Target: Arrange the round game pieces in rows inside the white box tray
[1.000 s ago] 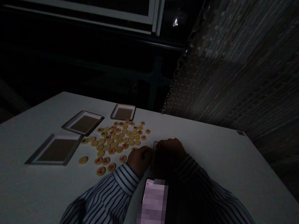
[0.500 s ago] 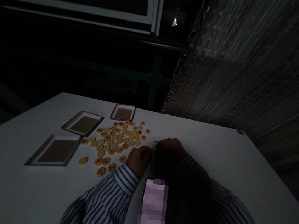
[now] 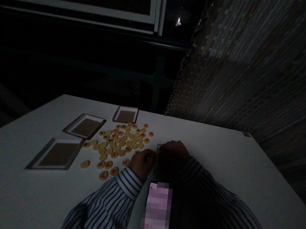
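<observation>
My left hand is closed beside the right edge of a spread of round Chinese chess pieces. Whatever it may hold is hidden by the fingers. My right hand, also closed, rests at the edge of a dark, box-like thing in deep shadow; what the fingers grip cannot be made out. Some pieces show red or black characters, others a plain side. One blank piece lies apart at the left. Below my hands a lit phone lies on the white table.
Two shallow box trays or lids lie left of the pieces, and a smaller one behind them. A beaded string curtain hangs beyond the table's right back edge. A small label marks the far right corner. The room is dim.
Both hands and the pieces stay where they were. Only a very slight shift of the view and light shows.
</observation>
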The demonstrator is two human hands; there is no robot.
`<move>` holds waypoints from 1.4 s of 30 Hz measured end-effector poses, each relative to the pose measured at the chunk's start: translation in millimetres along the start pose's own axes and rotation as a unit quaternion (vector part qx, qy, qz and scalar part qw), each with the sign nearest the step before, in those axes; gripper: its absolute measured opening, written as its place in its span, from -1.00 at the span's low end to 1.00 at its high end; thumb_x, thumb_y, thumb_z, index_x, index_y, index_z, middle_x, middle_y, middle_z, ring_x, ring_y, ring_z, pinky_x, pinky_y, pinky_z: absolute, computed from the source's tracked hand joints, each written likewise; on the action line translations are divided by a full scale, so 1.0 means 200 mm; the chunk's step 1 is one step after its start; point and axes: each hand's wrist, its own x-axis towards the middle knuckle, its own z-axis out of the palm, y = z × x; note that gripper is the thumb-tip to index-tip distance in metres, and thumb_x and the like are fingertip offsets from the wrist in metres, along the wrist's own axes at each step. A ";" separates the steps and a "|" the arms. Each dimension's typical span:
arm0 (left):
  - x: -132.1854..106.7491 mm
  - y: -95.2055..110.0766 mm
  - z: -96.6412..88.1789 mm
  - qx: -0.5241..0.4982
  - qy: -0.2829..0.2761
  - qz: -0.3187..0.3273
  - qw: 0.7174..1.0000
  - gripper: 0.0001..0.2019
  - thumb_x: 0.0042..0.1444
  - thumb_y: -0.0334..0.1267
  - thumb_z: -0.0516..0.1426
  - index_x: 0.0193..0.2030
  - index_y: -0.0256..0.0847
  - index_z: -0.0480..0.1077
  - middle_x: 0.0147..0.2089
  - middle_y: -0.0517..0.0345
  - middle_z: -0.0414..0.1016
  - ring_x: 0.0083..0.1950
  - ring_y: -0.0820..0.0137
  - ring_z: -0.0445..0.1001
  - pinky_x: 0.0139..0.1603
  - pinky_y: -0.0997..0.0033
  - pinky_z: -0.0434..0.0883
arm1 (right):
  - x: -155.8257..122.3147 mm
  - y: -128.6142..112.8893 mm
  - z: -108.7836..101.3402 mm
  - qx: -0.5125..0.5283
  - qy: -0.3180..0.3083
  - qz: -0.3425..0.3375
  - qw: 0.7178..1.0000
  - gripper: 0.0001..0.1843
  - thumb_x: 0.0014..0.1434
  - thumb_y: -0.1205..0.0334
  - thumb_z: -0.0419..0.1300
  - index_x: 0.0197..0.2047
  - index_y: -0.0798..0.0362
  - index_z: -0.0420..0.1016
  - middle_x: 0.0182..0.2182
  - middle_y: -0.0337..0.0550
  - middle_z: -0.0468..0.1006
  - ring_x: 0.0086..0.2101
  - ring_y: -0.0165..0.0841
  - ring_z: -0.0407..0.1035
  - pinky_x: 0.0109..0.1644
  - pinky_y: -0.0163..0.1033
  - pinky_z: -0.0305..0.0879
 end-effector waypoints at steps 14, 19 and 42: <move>0.00 0.00 0.00 -0.002 -0.006 -0.002 1.000 -0.80 0.02 -0.32 0.00 -0.31 -0.19 0.44 -0.39 0.17 0.53 -0.35 0.43 0.46 -0.28 0.46 0.35 | -0.01 0.00 -0.02 -0.006 -0.004 -0.004 1.000 -0.70 0.14 0.14 -0.08 -0.20 0.03 0.42 -0.30 0.00 0.49 -0.25 -0.21 0.36 -0.26 -0.18 0.15; 0.00 0.00 0.00 -0.002 -0.003 -0.004 1.000 -0.80 0.02 -0.30 0.00 -0.31 -0.18 0.44 -0.39 0.17 0.52 -0.35 0.43 0.46 -0.28 0.46 0.35 | -0.01 0.00 -0.02 0.004 -0.002 -0.011 1.000 -0.70 0.14 0.14 -0.07 -0.23 0.05 0.42 -0.31 0.01 0.49 -0.27 -0.21 0.36 -0.28 -0.19 0.15; 0.00 0.00 0.00 0.006 -0.005 0.003 1.000 -0.81 0.03 -0.33 0.00 -0.32 -0.19 0.44 -0.38 0.16 0.52 -0.35 0.43 0.46 -0.29 0.47 0.35 | -0.06 -0.03 -0.04 0.003 0.001 -0.049 0.999 -0.71 0.10 0.07 -0.03 -0.21 0.04 0.36 -0.31 -0.02 0.47 -0.26 -0.21 0.34 -0.30 -0.19 0.14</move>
